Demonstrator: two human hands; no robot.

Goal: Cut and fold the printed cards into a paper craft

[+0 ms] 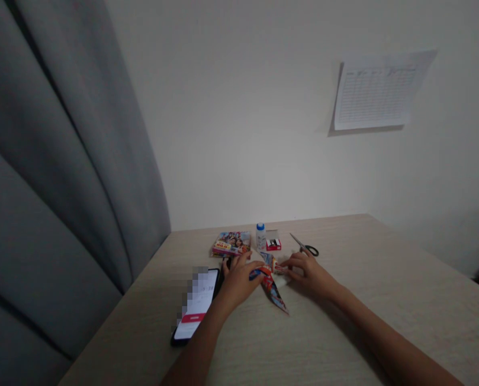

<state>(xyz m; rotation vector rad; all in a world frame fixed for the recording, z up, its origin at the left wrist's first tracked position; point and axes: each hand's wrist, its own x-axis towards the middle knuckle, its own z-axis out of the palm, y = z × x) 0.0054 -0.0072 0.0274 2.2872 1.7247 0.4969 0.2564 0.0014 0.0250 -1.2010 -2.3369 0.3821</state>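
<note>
A folded piece of colourful printed paper point(275, 289) lies on the wooden table point(344, 321), one pointed end towards me. My left hand point(236, 281) rests on the paper's left side, fingers curled and pressing on it. My right hand point(307, 274) pinches the paper's right upper part between thumb and fingers. Both hands lie low on the tabletop.
A phone point(197, 305) with a lit screen lies left of my left hand. Behind the hands are a stack of colourful paper point(232, 243), a small white bottle with a blue cap point(260, 236), a small red-and-white box point(273, 244) and scissors point(306, 247). A grey curtain point(54, 187) hangs left; a printed sheet point(378, 91) is on the wall.
</note>
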